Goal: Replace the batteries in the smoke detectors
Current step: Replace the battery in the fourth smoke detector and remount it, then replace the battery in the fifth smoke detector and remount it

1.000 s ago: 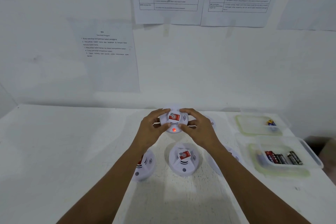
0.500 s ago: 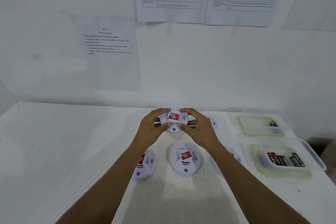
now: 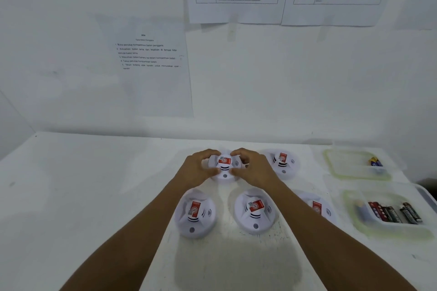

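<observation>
One change is recorded: the indicator (image 3: 225, 175) on the held smoke detector (image 3: 224, 169), lit red a second ago, is now dark. It is gripped near the back of the table (image 3: 94, 196), the left hand (image 3: 197, 169) curled round its left rim, the right hand (image 3: 256, 169) round its right. A red label (image 3: 224, 161) is borne on its white centre.

White smoke detectors (image 3: 224, 168), red labels (image 3: 224, 161); white table (image 3: 82, 196).
</observation>
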`<state>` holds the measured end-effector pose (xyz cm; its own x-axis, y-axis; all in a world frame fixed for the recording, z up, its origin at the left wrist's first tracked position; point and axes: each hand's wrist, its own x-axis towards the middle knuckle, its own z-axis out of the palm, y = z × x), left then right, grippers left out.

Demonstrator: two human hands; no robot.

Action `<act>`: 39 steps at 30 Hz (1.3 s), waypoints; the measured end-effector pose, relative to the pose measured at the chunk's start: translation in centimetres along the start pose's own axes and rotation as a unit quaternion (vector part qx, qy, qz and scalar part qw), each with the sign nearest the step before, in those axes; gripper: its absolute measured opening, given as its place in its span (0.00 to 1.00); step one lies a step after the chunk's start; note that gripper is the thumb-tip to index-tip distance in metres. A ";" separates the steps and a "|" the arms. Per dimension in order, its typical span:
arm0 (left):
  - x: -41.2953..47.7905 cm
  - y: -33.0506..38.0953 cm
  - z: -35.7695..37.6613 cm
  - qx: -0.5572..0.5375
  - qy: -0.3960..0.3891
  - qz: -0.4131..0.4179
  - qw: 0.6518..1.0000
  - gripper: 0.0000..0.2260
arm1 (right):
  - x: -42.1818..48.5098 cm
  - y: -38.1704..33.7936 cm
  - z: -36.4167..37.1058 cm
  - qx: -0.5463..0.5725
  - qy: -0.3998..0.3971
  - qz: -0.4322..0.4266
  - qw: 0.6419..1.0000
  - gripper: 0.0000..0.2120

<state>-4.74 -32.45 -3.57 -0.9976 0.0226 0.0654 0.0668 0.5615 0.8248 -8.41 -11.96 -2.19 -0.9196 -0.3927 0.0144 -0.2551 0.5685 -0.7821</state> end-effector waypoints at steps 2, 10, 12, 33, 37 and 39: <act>0.6 -0.6 -0.1 0.016 -0.010 -0.007 1.000 0.18 | 0.7 0.0 0.5 -0.010 -0.003 0.011 1.000 0.20; 0.9 -1.4 0.6 0.007 -0.002 -0.006 1.000 0.19 | 1.1 0.0 1.4 -0.016 0.020 0.031 0.999 0.19; 1.1 -1.1 0.5 0.031 -0.009 -0.012 0.999 0.19 | 1.0 -0.1 1.3 -0.035 0.011 0.027 0.999 0.20; 5.9 9.8 14.1 0.068 -0.090 0.111 0.987 0.29 | -4.0 7.9 -10.8 0.019 0.091 0.146 0.985 0.17; 6.5 9.1 14.7 0.089 -0.084 0.106 0.987 0.33 | -4.3 7.7 -11.1 0.069 0.106 0.136 0.983 0.17; 6.1 9.2 14.1 0.057 -0.064 0.088 0.992 0.35 | -4.8 7.4 -11.6 0.145 0.137 0.118 0.973 0.17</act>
<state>-10.48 -15.47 -3.46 -0.9652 0.2299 0.1245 0.2451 0.6297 0.7371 -9.41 2.52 -0.80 -0.9976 -0.0456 -0.0526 0.0316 0.3764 -0.9259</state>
